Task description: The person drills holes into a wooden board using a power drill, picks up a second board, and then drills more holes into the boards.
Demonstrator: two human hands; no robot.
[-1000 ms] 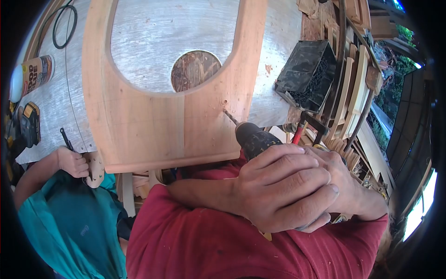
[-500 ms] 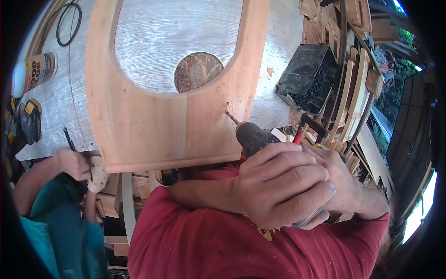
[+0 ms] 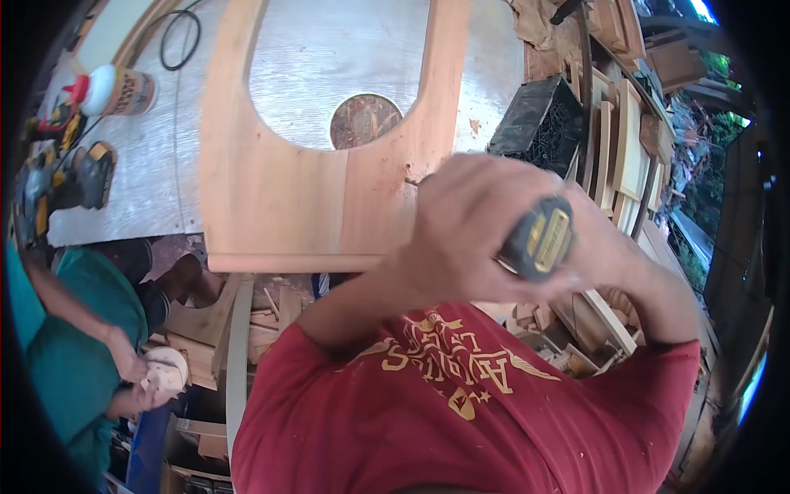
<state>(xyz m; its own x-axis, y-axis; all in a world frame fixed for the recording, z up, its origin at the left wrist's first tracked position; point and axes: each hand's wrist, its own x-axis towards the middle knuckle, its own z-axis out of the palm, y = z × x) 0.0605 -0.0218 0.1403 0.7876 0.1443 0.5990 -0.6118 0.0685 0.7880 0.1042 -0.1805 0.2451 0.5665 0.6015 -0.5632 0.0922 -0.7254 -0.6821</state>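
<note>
My left hand [image 3: 465, 235] and my right hand [image 3: 588, 239] are wrapped round a cordless drill [image 3: 543, 239], whose black and yellow base faces me. Most of the drill's body is hidden behind the fingers. Beyond my left knuckles, its bit meets the wooden panel [image 3: 288, 198] near a few wood shavings. The light-brown panel has a large opening with a rounded lower edge. It lies on the metal-topped table [image 3: 156, 177], and a dark round patch [image 3: 366, 122] shows through the opening.
A black bin [image 3: 539, 123] of screws or nails stands right of the panel. At left are a wood glue bottle [image 3: 119, 90] and power tools [image 3: 90, 173]. A co-worker in green [image 3: 82, 329] holds a round pale wooden piece [image 3: 167, 370]. Stacked boards [image 3: 629, 148] line the right.
My hands and the drill have shifted up and tipped, so the drill's base now faces me. The view has moved. The co-worker's hands are lower, round the pale piece.
</note>
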